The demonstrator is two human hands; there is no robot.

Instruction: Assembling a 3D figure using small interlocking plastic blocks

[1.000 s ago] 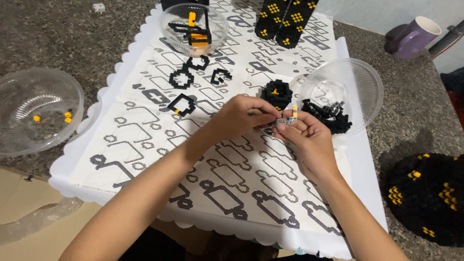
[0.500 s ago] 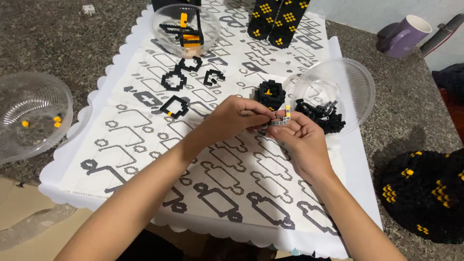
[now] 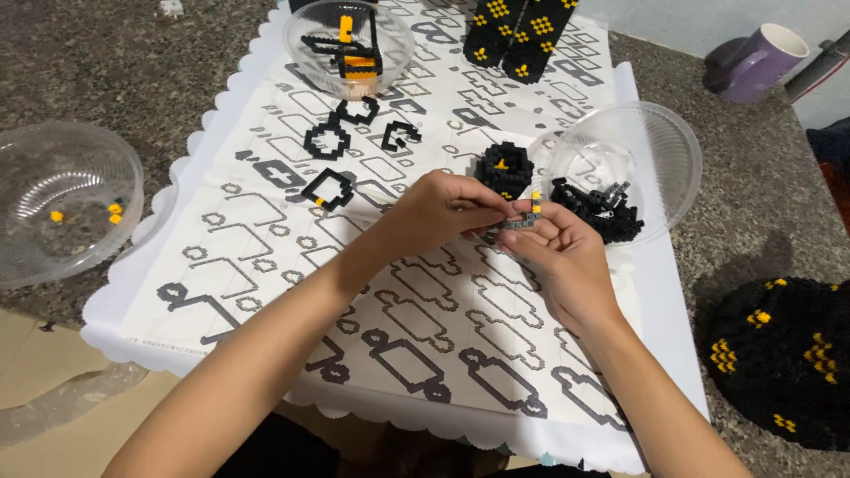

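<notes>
Here my left hand [image 3: 443, 211] and right hand [image 3: 558, 252] pinch a little grey brick strip [image 3: 521, 221] together, just beside the clear bowl [image 3: 660, 150] of black bricks.

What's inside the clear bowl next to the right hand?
The clear bowl holds a heap of small black bricks at its near side; whatever lies beneath the heap is covered.

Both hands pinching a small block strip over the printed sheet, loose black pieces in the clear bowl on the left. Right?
Not quite. Head view: both hands pinch the strip over the sheet, but the black pieces sit in the right bowl.
</notes>
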